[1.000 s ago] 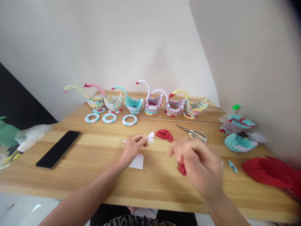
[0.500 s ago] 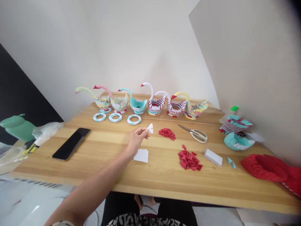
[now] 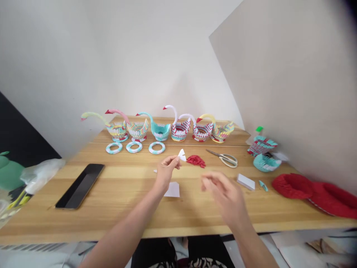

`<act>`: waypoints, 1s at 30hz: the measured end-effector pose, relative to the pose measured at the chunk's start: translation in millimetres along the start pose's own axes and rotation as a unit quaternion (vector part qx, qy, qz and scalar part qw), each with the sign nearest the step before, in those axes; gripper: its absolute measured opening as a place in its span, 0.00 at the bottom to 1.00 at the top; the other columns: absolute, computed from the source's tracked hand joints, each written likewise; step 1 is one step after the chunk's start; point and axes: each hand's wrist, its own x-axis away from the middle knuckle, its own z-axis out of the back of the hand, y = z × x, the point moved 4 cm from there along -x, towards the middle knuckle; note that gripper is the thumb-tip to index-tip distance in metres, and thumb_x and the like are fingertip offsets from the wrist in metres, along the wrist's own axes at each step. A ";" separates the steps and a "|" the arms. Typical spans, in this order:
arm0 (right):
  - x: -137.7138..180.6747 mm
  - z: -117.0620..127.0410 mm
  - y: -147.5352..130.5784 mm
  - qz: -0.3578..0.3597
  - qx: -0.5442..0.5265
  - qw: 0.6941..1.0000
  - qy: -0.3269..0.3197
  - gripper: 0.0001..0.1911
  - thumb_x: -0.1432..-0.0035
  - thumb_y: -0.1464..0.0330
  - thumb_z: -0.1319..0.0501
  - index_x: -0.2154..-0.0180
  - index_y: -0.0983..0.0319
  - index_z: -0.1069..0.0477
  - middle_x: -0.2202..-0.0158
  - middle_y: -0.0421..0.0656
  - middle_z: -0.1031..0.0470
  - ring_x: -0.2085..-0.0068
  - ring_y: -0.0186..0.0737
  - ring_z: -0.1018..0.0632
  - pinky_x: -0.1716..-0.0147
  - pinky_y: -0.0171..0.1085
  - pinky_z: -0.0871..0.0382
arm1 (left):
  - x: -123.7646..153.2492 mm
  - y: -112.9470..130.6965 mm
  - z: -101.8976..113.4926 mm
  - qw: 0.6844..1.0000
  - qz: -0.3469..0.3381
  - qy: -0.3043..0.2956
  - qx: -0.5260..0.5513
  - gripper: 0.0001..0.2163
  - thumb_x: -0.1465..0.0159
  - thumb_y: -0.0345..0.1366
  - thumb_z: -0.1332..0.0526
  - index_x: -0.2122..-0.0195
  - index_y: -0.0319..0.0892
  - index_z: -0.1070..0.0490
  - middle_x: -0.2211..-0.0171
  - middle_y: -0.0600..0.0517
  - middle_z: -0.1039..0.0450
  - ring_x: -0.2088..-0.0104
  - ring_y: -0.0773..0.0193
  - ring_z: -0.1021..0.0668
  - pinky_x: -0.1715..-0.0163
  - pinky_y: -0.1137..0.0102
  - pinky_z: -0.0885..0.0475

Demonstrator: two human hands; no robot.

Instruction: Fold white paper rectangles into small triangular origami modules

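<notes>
My left hand (image 3: 167, 169) pinches a small folded white paper piece (image 3: 182, 155) between thumb and fingertips, held above the table. A white paper sheet or stack (image 3: 173, 190) lies below that wrist. My right hand (image 3: 223, 193) hangs over the table to the right, its fingers curled and smeared by motion. Whether it holds anything cannot be made out. Beyond my left hand's fingertips is a heap of small red folded paper pieces (image 3: 196, 160). The nearer red heap is hidden behind my right hand.
Several folded-paper swans, one turquoise (image 3: 161, 130), line the table's back, with three paper rings (image 3: 156, 147) before them. Scissors (image 3: 224, 158), a white block (image 3: 245, 181), turquoise paper parts (image 3: 266, 162) and a red paper body (image 3: 292, 186) lie right. A phone (image 3: 80, 186) lies left.
My right hand has come into view from the lower right, over the nearer red heap. My left hand still holds the white piece. The view has shifted slightly.
</notes>
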 end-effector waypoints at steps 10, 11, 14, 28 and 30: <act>-69.2 -48.5 63.5 -0.088 -0.145 0.985 -0.043 0.13 0.47 0.59 0.36 0.65 0.61 0.27 0.71 0.41 0.25 0.69 0.37 0.26 0.64 0.37 0.30 | -5.3 -15.2 -5.6 0.999 0.027 -0.041 0.004 0.08 0.47 0.39 0.36 0.74 0.39 0.25 0.79 0.55 0.30 0.75 0.68 0.30 0.69 0.71 0.34; -69.5 -48.4 64.6 -0.079 -0.137 0.987 -0.038 0.12 0.46 0.59 0.36 0.67 0.61 0.27 0.73 0.40 0.26 0.70 0.35 0.27 0.65 0.36 0.31 | -5.9 -18.1 -6.6 0.999 0.027 -0.045 0.003 0.08 0.46 0.39 0.36 0.74 0.39 0.26 0.79 0.55 0.30 0.75 0.68 0.30 0.69 0.71 0.34; -69.9 -49.3 68.8 -0.069 -0.132 0.988 -0.031 0.10 0.45 0.61 0.37 0.69 0.62 0.27 0.74 0.40 0.27 0.70 0.35 0.28 0.66 0.35 0.33 | -5.4 -24.1 -9.9 0.997 0.028 -0.065 -0.002 0.07 0.45 0.38 0.37 0.73 0.39 0.27 0.78 0.55 0.30 0.75 0.69 0.30 0.69 0.72 0.34; -66.9 -25.3 55.4 -0.057 -0.051 0.994 -0.082 0.13 0.44 0.59 0.39 0.71 0.62 0.28 0.76 0.38 0.31 0.73 0.34 0.31 0.71 0.33 0.37 | 0.3 -26.5 -13.0 0.987 0.047 -0.145 -0.057 0.08 0.47 0.38 0.35 0.74 0.38 0.27 0.78 0.54 0.28 0.75 0.68 0.28 0.69 0.73 0.33; -69.5 -24.6 57.1 -0.054 -0.045 0.993 -0.096 0.13 0.45 0.59 0.38 0.72 0.62 0.29 0.77 0.37 0.32 0.74 0.33 0.32 0.72 0.33 0.38 | 1.3 -27.0 -14.8 0.986 0.054 -0.153 -0.043 0.10 0.47 0.40 0.34 0.73 0.38 0.27 0.77 0.52 0.26 0.74 0.66 0.25 0.67 0.71 0.31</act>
